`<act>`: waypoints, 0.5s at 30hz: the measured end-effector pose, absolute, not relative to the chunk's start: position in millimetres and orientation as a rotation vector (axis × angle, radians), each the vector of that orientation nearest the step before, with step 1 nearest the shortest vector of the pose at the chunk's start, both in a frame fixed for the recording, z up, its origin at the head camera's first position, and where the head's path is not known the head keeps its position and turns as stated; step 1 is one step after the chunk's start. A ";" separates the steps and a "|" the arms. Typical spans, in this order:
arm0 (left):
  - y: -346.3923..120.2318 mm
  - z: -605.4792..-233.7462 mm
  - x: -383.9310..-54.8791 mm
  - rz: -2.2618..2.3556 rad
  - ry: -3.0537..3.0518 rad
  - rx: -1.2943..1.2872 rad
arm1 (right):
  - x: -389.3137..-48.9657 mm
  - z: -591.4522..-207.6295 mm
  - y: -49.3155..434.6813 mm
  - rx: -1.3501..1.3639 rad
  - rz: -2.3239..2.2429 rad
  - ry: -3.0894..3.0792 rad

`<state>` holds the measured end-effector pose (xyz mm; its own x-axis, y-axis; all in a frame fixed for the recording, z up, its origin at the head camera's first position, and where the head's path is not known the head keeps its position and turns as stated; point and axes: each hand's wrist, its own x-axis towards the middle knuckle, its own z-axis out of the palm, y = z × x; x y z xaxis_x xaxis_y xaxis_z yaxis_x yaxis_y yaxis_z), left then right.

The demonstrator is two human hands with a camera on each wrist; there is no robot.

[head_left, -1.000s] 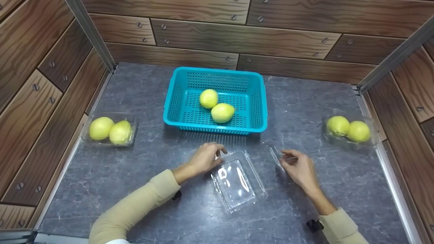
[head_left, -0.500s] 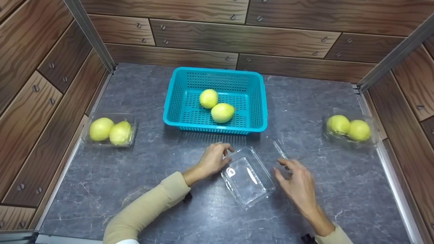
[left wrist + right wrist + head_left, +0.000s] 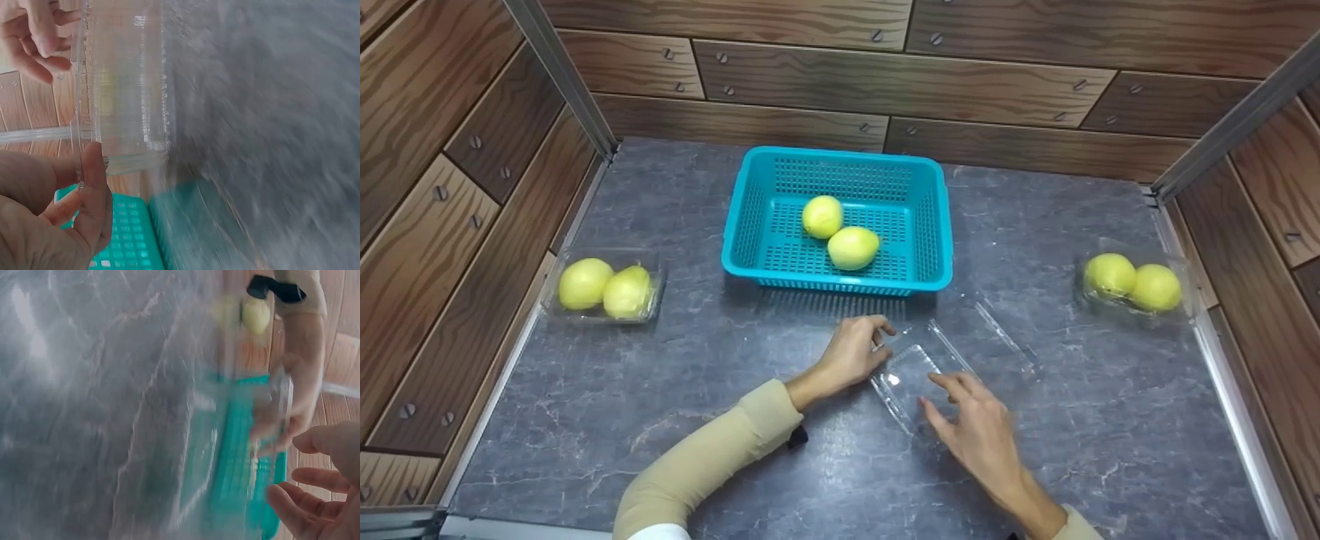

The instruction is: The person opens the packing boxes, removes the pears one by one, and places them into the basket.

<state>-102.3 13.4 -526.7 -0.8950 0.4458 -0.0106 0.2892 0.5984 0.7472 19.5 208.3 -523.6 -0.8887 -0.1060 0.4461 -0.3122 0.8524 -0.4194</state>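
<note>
A clear plastic clamshell container (image 3: 909,379) is in front of the basket, with no fruit in it. My left hand (image 3: 846,354) pinches its far left rim, thumb and fingers on either side of the plastic in the left wrist view. My right hand (image 3: 981,429) is over the container's near right side, fingers spread and thumb apart, gripping nothing. To the right, a clear plastic edge (image 3: 1005,339) shows; whether it joins the container I cannot tell. Two yellow lemon-like fruits (image 3: 853,248) lie in the teal basket (image 3: 840,283).
On the left stands a clear container with two yellow fruits (image 3: 585,283) inside. Another pair of yellow fruits (image 3: 1155,288) sits in a clear container at the right. Wood-patterned walls (image 3: 810,67) and metal rails enclose the grey marbled table (image 3: 697,465).
My right hand has let go of the clear plastic part at right and moved left and nearer, to the container. My left hand has shifted right with the container, which has turned slightly.
</note>
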 end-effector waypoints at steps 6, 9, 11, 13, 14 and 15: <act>24.3 -527.8 -100.9 1.226 2.605 0.594 | 20.0 -528.2 196.9 0.340 0.650 -2.642; 28.8 -528.3 -100.0 1.253 2.596 0.568 | 21.7 -530.0 191.9 0.362 0.639 -2.644; 31.2 -528.6 -99.5 1.268 2.591 0.552 | 22.3 -531.0 189.2 0.372 0.630 -2.642; 33.3 -528.9 -99.0 1.280 2.588 0.536 | 22.6 -532.1 187.4 0.376 0.629 -2.639; 34.1 -529.2 -98.7 1.287 2.586 0.528 | 22.7 -532.7 186.8 0.377 0.628 -2.638; 34.8 -529.5 -98.4 1.294 2.582 0.518 | 22.9 -533.2 186.3 0.376 0.626 -2.638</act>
